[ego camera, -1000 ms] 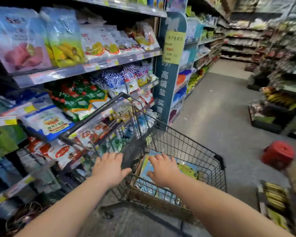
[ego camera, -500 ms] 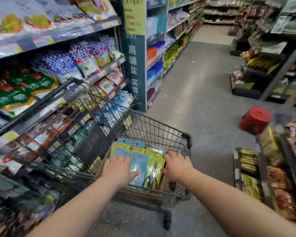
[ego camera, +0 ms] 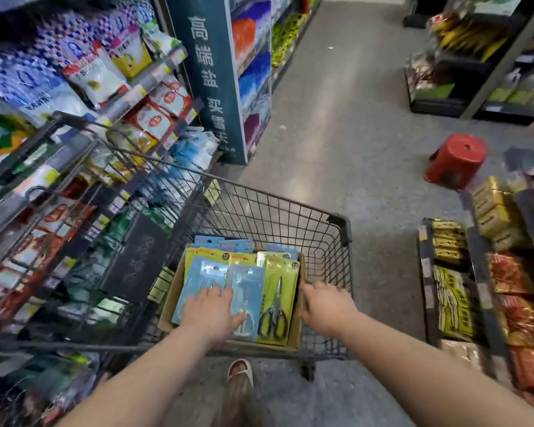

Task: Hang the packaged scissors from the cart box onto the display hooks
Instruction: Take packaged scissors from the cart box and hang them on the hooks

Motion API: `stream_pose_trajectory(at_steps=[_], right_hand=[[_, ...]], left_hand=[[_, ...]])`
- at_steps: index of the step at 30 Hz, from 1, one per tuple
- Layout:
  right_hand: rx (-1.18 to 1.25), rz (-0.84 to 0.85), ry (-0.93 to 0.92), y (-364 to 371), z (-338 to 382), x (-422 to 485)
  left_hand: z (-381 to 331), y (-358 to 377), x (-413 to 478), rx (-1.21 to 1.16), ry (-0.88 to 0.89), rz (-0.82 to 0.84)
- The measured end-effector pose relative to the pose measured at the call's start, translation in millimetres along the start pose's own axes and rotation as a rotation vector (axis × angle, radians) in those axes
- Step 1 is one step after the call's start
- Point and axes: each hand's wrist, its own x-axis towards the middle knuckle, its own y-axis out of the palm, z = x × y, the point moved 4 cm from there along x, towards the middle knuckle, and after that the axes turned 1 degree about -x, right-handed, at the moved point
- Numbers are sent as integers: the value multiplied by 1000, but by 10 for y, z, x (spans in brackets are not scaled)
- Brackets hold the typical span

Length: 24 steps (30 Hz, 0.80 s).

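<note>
A cardboard box [ego camera: 167, 306] sits in the wire shopping cart [ego camera: 290, 217] and holds several carded scissors packs, blue ones [ego camera: 247, 282] on the left and a green one [ego camera: 279, 291] with black-handled scissors on the right. My left hand [ego camera: 211, 312] lies flat on the blue packs, fingers spread. My right hand [ego camera: 324, 306] rests at the box's right edge, against the cart's wire side, fingers loosely bent. No display hooks are in view.
Shelves packed with bagged goods [ego camera: 84, 72] run along the left, close to the cart. A dark sign pillar [ego camera: 210, 75] stands ahead on the left. A red stool [ego camera: 457, 160] stands on the grey aisle floor. Low snack shelves [ego camera: 457, 291] line the right. My foot [ego camera: 239, 372] is behind the cart.
My view has tilted down and the cart has rolled forward along the aisle. Both hands left the cart handle; the left now lies on the packs, the right is at the box's edge.
</note>
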Motion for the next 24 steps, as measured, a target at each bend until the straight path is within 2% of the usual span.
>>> stream_pose_trajectory(at_steps=[6, 14, 18, 24], right_hand=[[91, 141, 98, 194, 225, 643], [209, 260, 229, 621, 611, 1286], [301, 335, 326, 876, 705, 1502], [430, 338, 479, 1207, 748, 1722]], left_hand=[[474, 217, 620, -28, 26, 111], [1212, 550, 1305, -5, -31, 241], [1378, 735, 1535, -64, -65, 262], [1481, 1062, 1776, -233, -178, 305]])
